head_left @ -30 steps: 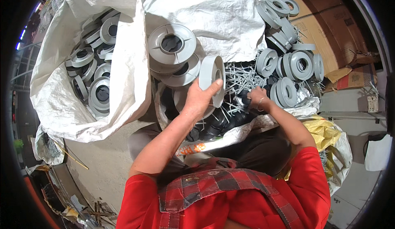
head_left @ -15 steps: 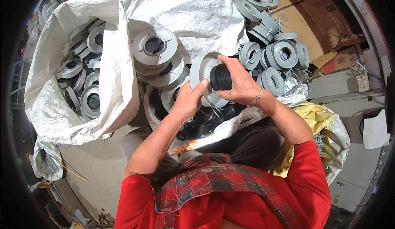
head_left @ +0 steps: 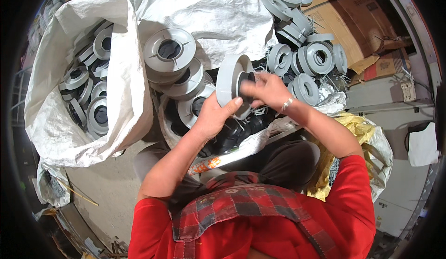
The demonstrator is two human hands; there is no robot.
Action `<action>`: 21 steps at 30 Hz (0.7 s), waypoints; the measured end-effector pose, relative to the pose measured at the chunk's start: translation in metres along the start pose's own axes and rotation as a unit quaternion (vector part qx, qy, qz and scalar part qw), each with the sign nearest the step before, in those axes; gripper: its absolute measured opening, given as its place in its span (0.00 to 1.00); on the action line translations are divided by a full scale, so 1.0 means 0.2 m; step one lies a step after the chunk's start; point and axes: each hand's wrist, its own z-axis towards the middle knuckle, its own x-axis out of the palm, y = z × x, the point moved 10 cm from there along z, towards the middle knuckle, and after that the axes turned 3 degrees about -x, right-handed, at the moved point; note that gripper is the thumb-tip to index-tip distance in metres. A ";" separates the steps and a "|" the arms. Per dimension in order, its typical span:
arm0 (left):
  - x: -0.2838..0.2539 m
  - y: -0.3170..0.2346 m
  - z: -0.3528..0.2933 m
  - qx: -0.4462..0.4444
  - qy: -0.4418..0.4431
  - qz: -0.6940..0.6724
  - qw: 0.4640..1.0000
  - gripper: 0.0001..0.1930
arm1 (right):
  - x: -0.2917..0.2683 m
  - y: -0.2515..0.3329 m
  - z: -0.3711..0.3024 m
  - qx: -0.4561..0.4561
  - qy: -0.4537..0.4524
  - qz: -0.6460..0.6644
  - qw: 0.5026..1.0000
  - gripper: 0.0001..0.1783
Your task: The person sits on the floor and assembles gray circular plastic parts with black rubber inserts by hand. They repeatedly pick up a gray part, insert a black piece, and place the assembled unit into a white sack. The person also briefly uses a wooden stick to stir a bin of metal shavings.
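Pinched between the thumb and fingers of my left hand (head_left: 214, 116) is a grey plastic flanged ring (head_left: 226, 80), tilted on its side above the open sack. A black round insert (head_left: 245, 78) sits in its middle, partly hidden behind my right hand (head_left: 269, 91). The fingers of that hand are smeared by motion in front of the insert, so their grip does not show. Just left of my left hand, grey rings with black centres lie in a stack (head_left: 169, 49). Black round parts (head_left: 232, 136) fill the sack below my hands.
A tall white woven sack (head_left: 127, 96) at the left holds several grey rings with black centres. More grey rings (head_left: 320, 58) are heaped at the far right beside cardboard (head_left: 344, 17). A full white sack (head_left: 204, 17) lies behind. A yellow bag (head_left: 355, 131) stands at the right.
My right hand has moved off its wide grip around the black insert, and its fingers now blur before it. The grey ring has turned more edge-on in my left hand.
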 end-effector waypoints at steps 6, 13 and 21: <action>0.01 -0.03 0.01 0.012 -0.001 -0.020 1.000 0.27 | 0.03 0.07 -0.01 -0.224 0.015 -0.031 0.974 0.38; -0.20 -0.57 -0.03 0.297 -0.260 0.593 0.702 0.40 | -0.54 -0.33 0.19 -0.156 -0.203 -0.259 0.931 0.42; -0.23 -0.56 0.00 0.361 -0.258 0.513 0.735 0.24 | -1.17 -1.00 0.06 0.066 -0.268 -0.455 0.847 0.35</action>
